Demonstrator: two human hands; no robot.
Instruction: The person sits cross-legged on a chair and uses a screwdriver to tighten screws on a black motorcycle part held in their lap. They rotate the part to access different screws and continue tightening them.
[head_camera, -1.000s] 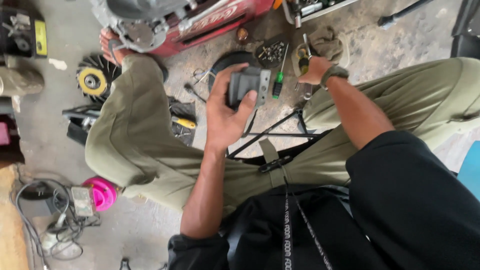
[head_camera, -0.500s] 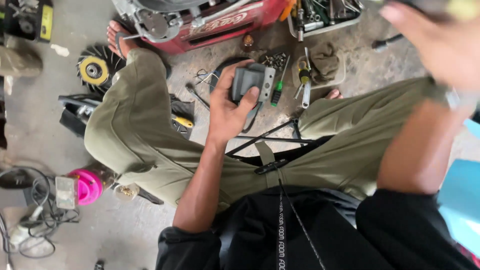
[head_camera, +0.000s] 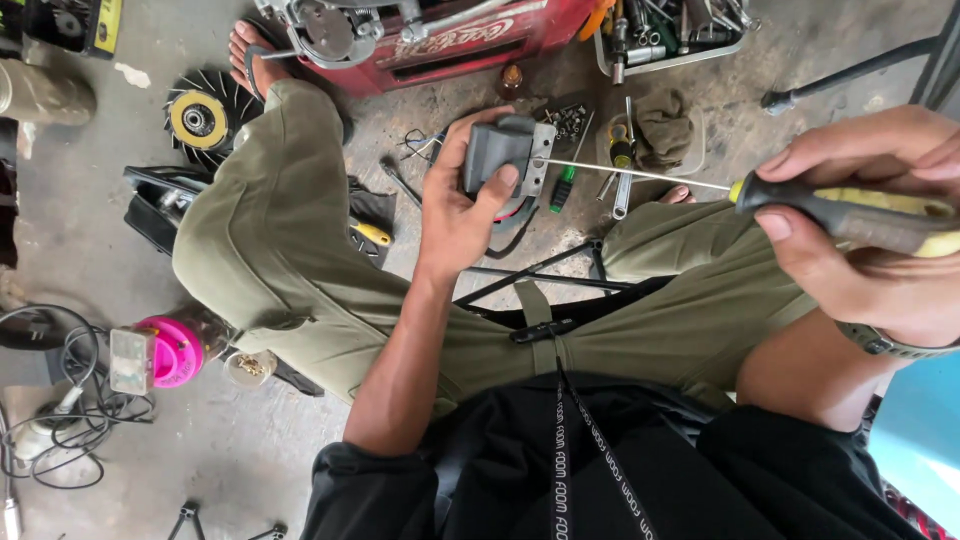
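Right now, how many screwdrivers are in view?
3, perhaps more. One long-shafted screwdriver in the right hand; a green-handled one and a yellow-and-black one on the floor. The crowded tool tray may hide others.

Two bare hands are seen: one left hand (head_camera: 460, 215) and one right hand (head_camera: 880, 235). One grey plastic housing (head_camera: 505, 155) and one long-shafted screwdriver with a black and yellow handle (head_camera: 850, 210) are counted. One black finned wheel with a yellow centre (head_camera: 200, 122), one round pink container (head_camera: 165, 350) and one red metal case (head_camera: 470, 35) are counted on the floor.
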